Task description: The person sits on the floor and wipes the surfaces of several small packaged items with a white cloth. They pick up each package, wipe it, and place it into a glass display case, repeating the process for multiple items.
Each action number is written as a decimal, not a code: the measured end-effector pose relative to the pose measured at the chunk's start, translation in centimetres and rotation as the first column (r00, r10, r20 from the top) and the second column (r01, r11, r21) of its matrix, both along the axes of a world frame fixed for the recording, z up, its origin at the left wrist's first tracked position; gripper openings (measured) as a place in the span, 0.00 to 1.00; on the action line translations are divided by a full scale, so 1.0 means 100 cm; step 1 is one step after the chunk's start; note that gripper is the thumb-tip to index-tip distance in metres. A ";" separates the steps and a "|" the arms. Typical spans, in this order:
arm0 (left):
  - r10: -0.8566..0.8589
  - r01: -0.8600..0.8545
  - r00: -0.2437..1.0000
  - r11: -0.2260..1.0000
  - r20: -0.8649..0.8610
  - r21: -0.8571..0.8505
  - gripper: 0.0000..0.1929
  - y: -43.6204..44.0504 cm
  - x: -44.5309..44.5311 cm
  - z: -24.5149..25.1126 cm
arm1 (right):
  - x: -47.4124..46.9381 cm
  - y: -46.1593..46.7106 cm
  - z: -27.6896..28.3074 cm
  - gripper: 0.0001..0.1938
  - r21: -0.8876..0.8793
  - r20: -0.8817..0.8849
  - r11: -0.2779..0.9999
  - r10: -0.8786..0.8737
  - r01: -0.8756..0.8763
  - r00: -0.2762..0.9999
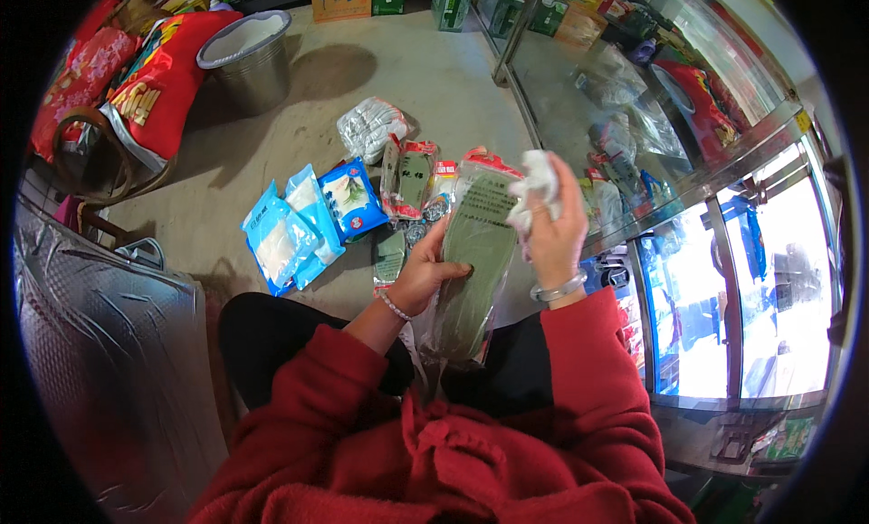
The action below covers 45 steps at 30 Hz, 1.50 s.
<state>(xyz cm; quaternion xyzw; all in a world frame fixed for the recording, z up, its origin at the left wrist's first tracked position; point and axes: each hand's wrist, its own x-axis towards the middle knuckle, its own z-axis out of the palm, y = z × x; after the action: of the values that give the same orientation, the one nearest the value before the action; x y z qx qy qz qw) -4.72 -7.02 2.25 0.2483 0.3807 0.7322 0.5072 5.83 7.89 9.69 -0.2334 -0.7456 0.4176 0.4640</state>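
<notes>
My left hand [429,269] grips a clear plastic packet of green insoles [475,252] by its left edge, thumb across the front. The packet stands tilted above my lap, with a red strip at its top and printed writing on it. In my right hand [560,232] is a crumpled white cloth [536,178], raised just beside the packet's upper right edge. Beyond my left hand, another packet of insoles [411,178] with red ends lies on the floor. A further green packet [390,258] is partly hidden behind my left wrist.
Blue-and-white bags [278,235] and a darker blue bag [352,198] lie at front left. A silvery plastic-wrapped bundle [372,127] sits beyond them. Farther off stand a metal bucket [254,76] and red sacks [163,83]. A glass display case [577,110] borders the right.
</notes>
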 end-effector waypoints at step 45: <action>0.370 -0.372 0.928 0.913 0.045 0.168 0.40 -0.007 -0.036 0.018 | -0.002 -0.050 -0.016 0.24 -0.741 -0.054 0.565 0.487 -0.362 0.872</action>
<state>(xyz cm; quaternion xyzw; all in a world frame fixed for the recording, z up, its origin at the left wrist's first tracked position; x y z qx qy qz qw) -8.30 -7.73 4.05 0.2104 0.3524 0.8470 0.3377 5.66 2.90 8.06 -0.2440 -0.5830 0.7590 0.1568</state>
